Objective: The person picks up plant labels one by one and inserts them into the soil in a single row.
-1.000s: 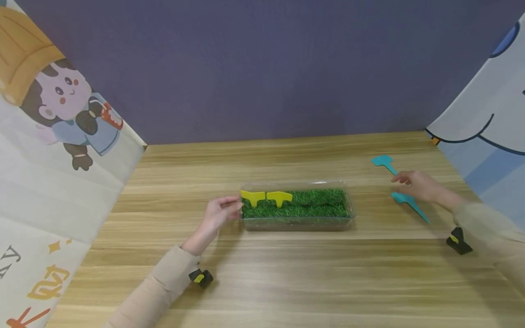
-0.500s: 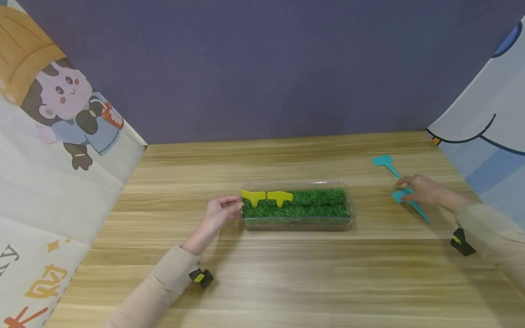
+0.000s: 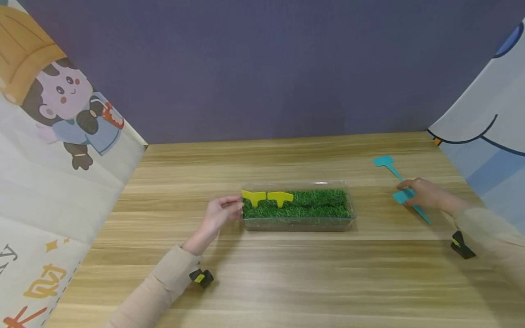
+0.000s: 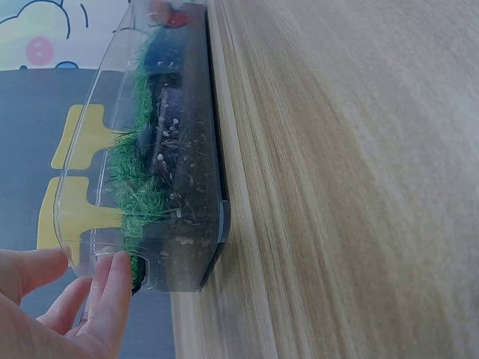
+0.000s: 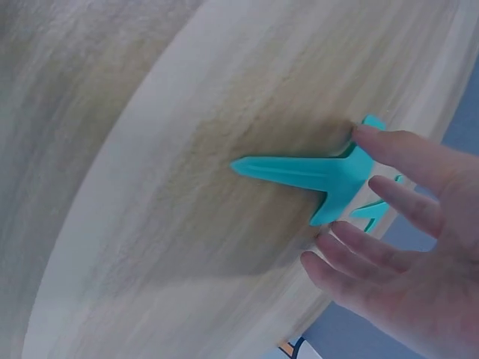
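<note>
Green artificial grass covers dark filling inside a clear plastic box (image 3: 299,225). Two yellow plant labels, the left one (image 3: 254,197) and its neighbour (image 3: 280,197), stand upright in it near the left end. My left hand (image 3: 217,214) has its fingers (image 4: 112,288) against that end, their tips fairly straight, the thumb near the rim. On the right, a teal plant label (image 5: 299,170) lies on the table. My right hand (image 3: 426,195) pinches its wide head, thumb at one end and fingertips at the other. Another teal plant label (image 3: 383,161) lies just beyond, its stem partly behind the hand.
A wood-grain table (image 3: 287,273) carries everything. Behind it rises a plain dark-blue panel (image 3: 287,68). Printed sheets with cartoon figures line the left (image 3: 37,182) and right sides. Dark wrist-worn cameras hang below both sleeves.
My right hand has come down and slightly right, from above the two teal plant labels onto the nearer one's head. The left hand and box have not moved.
</note>
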Demonstrator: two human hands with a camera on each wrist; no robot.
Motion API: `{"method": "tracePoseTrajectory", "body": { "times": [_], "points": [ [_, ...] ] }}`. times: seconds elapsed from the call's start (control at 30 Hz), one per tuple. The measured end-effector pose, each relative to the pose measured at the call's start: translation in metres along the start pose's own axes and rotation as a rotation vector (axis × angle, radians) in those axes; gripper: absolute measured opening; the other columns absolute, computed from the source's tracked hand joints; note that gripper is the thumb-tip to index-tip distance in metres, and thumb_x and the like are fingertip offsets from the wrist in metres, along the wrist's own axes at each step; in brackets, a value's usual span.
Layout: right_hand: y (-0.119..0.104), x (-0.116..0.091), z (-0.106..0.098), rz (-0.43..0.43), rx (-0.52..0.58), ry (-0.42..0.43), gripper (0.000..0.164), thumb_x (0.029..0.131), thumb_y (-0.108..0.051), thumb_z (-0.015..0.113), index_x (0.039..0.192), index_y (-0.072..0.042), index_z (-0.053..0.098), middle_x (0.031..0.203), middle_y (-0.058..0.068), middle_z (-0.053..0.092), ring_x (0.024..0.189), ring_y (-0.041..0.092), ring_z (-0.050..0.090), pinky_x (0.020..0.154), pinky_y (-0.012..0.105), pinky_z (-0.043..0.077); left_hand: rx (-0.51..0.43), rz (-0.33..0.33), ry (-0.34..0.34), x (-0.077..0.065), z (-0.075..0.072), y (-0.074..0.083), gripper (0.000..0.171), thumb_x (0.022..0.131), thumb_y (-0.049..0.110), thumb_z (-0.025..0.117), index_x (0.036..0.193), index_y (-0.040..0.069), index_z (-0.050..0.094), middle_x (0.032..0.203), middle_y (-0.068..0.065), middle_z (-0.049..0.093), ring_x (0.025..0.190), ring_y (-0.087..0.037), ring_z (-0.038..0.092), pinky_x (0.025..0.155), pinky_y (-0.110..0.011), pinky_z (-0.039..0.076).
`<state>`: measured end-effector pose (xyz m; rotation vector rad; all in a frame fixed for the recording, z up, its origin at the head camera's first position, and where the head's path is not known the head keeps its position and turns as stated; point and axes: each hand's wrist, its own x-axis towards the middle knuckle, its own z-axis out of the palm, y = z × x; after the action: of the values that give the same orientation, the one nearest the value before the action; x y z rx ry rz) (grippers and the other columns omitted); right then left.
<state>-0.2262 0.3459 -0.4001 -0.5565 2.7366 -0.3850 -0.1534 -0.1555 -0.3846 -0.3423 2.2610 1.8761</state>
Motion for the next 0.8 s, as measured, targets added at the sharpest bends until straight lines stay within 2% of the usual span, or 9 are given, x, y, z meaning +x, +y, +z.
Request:
{"method": "tracePoseTrajectory", "body": {
  "times": [0.3,0.8],
  "points": [
    [0.003,0.001,0.002,0.031,0.001,-0.004,0.047,0.071,-0.011,0.069,0.105,0.017,0.052,0.109,0.040,0.047,0.101,0.055,0.040,0.080,0.061,0.041,0.005,0.004,-0.005,0.000,0.000,0.000,0.034,0.081,0.003,0.061,0.113,-0.003,0.055,0.110,-0.020,0.058,0.088,-0.026,0.060,0.077,-0.031,0.054],
    [0.013,0.007,0.000,-0.056,-0.002,0.028,0.036,0.067,-0.010,0.074,0.092,0.010,0.058,0.092,0.030,0.058,0.090,0.049,0.051,0.075,0.055,0.046,0.001,0.017,-0.010,0.000,0.000,-0.001,0.034,0.081,0.002,0.060,0.114,-0.004,0.054,0.109,-0.021,0.058,0.090,-0.028,0.059,0.075,-0.030,0.054]
  ]
}}
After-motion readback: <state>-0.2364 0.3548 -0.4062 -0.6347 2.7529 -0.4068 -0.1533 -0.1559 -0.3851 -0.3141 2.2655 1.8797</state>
